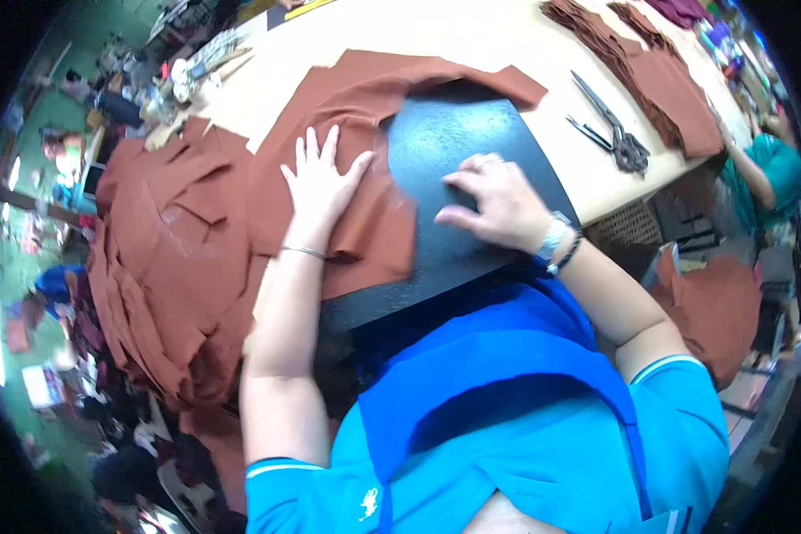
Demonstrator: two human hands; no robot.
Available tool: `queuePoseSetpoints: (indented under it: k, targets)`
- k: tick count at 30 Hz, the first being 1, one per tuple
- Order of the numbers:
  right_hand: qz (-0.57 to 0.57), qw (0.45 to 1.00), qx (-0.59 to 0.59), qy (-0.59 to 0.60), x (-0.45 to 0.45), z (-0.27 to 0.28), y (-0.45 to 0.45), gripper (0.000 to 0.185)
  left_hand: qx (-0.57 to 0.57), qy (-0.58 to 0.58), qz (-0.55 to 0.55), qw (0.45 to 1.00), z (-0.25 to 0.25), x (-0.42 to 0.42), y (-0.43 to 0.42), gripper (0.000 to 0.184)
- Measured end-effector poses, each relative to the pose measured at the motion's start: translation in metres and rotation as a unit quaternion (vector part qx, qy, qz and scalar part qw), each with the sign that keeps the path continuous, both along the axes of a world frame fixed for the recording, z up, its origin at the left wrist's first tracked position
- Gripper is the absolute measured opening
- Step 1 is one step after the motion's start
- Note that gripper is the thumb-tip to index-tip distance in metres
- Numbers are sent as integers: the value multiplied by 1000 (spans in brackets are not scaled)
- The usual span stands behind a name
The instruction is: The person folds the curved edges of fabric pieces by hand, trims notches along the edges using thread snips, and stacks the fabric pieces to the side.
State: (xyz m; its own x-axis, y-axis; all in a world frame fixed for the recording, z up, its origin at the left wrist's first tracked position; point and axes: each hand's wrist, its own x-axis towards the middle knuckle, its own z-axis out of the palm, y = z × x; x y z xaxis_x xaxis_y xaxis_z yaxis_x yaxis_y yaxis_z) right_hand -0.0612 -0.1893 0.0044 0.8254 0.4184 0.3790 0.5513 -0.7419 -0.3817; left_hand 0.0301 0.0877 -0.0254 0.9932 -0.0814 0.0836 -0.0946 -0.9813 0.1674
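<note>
My left hand [320, 178] lies flat with spread fingers on a brown leather piece [325, 98], which drapes over part of a black board [454, 142]. Folds run through the leather beside my thumb. Above the bare part of the board is my right hand [503, 200], its thumb and forefinger apart and the other fingers partly curled. Nothing shows between its fingers, though it is slightly blurred, and whether it touches the board I cannot tell. A pair of dark scissors [623, 142] rests on the pale table [472, 27], to the right of the board.
A large heap of brown leather pieces [173, 267] sits at my left. Stacked brown strips [667, 89] lie at the table's right end, near a person in a green sleeve [774, 173]. More brown leather [716, 311] hangs low on the right. A yellow ruler [311, 7] lies at the far edge.
</note>
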Motion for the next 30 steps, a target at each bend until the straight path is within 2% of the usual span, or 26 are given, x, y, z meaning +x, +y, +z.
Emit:
queuePoseSetpoints:
  k: [1,3,6,7,8,10,11,14,16,17,19,20,21,23,25,26,29,30]
  targets:
    - [3,1000,-12,0,-6,1,16,65,-3,13,35,999,-4,2,-11,84]
    - [-17,999,-9,40,-6,2,34,53,-27,42,83,995,0,2,-25,82]
    - [-2,997,46,54,9,-14,37,33,-123,8,33,992,6,-5,-8,78]
    - [9,996,70,54,15,-18,38,27,-99,34,12,994,7,-3,5,74]
    - [41,984,137,108,21,-19,39,23,-80,53,-13,995,7,-6,17,71]
    - [102,934,268,213,31,-16,42,17,-57,55,-58,995,8,-14,32,67]
    - [151,867,371,295,33,-13,44,16,-43,37,-63,996,5,-21,35,66]
    - [206,751,460,426,47,-1,34,24,-3,-9,-61,998,7,-48,41,64]
    - [219,734,374,522,50,19,18,32,25,-29,-46,998,18,-73,34,64]
    - [228,760,285,538,50,28,8,39,87,-28,-21,996,27,-90,28,63]
    - [259,778,87,565,58,44,-17,62,130,133,60,981,73,-115,6,60]
    - [261,789,33,555,58,49,-29,59,129,218,84,964,87,-119,0,60]
    - [257,802,10,540,59,50,-39,53,144,137,11,980,79,-119,0,60]
    - [248,817,-24,521,61,53,-49,44,162,-30,-131,978,58,-120,3,60]
    - [239,826,-42,509,63,60,-53,36,1,-44,-302,952,53,-99,-29,55]
    - [227,848,-74,473,64,66,-55,40,-78,-53,-383,919,52,-86,-44,53]
    - [160,900,-163,372,64,99,-68,46,-118,5,-442,889,40,-55,-71,50]
    - [136,932,-210,263,65,101,-80,31,-89,7,-438,894,41,-46,-81,51]
